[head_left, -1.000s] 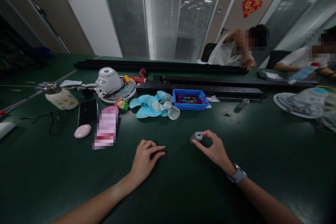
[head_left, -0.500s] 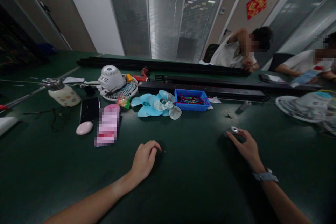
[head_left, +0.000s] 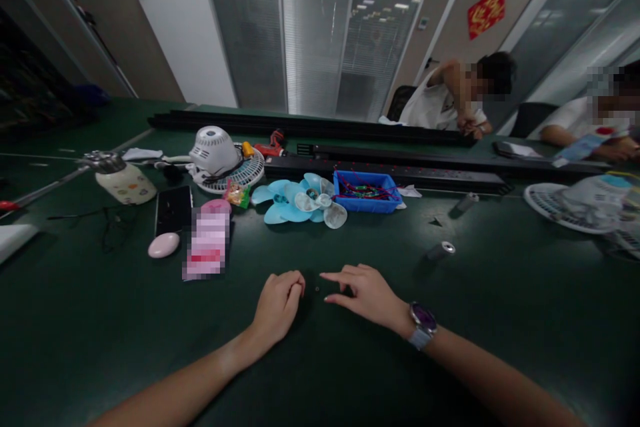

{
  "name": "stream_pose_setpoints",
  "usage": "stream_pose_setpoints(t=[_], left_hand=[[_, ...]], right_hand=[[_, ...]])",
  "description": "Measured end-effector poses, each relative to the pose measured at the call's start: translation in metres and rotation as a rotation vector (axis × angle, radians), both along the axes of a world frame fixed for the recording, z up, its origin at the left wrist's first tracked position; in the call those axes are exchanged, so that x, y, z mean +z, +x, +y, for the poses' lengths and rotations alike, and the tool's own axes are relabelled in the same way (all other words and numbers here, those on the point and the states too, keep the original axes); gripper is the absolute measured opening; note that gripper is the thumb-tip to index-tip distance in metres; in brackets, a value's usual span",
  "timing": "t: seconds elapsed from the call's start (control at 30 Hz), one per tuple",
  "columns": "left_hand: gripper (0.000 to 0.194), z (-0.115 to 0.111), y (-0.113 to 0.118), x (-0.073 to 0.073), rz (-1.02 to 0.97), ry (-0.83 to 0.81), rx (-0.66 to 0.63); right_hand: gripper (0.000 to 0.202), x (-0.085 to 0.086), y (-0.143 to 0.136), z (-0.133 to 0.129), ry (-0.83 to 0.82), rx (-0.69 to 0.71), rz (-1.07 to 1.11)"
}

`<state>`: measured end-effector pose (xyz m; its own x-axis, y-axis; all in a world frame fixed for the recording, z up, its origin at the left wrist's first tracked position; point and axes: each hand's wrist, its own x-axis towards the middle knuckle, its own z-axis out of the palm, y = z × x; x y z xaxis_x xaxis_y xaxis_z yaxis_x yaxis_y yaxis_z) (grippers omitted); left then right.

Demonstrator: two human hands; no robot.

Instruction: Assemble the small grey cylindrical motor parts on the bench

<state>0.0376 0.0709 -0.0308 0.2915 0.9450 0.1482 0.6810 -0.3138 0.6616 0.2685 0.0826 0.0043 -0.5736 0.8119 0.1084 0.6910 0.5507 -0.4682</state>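
A tiny ring (head_left: 317,289), too small to make out clearly, lies on the smooth green table (head_left: 320,367) between the hands. The right hand (head_left: 367,293) spreads thumb and forefinger just beside it. The left hand (head_left: 277,307) curls, fingertips partly hidden; I cannot tell its grip. Beyond sits a metallic cylinder (head_left: 441,251), its dark side indistinct.

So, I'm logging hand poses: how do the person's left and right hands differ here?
The left hand is curled closed, while the right hand is open, its fingers apart. The right one wears a watch; the left one wears none. Both are near the tiny part on the green table.
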Motion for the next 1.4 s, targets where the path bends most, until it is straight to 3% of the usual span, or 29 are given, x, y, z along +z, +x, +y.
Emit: stream_pose_setpoints(t=[0.27, 0.43, 0.5, 0.6, 0.67, 0.73, 0.8, 0.9, 1.03, 1.4], left_hand=[[0.030, 0.000, 0.002, 0.002, -0.006, -0.029, -0.018], [0.030, 0.000, 0.001, 0.002, -0.002, -0.038, -0.011], [0.030, -0.001, 0.001, 0.001, -0.002, -0.037, -0.010], [0.030, -0.001, 0.000, 0.000, -0.003, -0.035, -0.022], [0.030, -0.001, 0.000, 0.000, -0.001, -0.034, -0.030], [0.029, 0.000, 0.000, 0.001, 0.001, -0.031, -0.032], [0.029, 0.000, 0.001, 0.002, -0.002, -0.030, -0.034], [0.028, 0.000, 0.001, 0.002, -0.008, -0.038, -0.033], [0.028, -0.001, 0.001, 0.003, -0.010, -0.047, -0.031], [0.028, 0.000, 0.001, 0.002, 0.018, -0.024, -0.032]], right_hand=[[0.025, -0.028, -0.025, 0.017, 0.017, -0.016, 0.018], [0.017, -0.018, -0.013, 0.021, 0.096, -0.026, 0.060], [0.018, -0.007, 0.012, 0.024, 0.205, -0.146, 0.105], [0.021, 0.008, 0.073, 0.026, 0.493, -0.426, 0.128], [0.023, 0.012, 0.120, 0.025, 0.673, -0.604, 0.074], [0.026, 0.010, 0.160, 0.019, 0.741, -0.738, -0.020], [0.030, 0.002, 0.187, 0.013, 0.741, -0.801, -0.081], [0.037, -0.012, 0.204, 0.006, 0.675, -0.850, -0.109], [0.042, -0.022, 0.203, 0.007, 0.581, -0.935, -0.087], [0.040, -0.027, 0.200, 0.012, 0.528, -0.953, 0.041]])
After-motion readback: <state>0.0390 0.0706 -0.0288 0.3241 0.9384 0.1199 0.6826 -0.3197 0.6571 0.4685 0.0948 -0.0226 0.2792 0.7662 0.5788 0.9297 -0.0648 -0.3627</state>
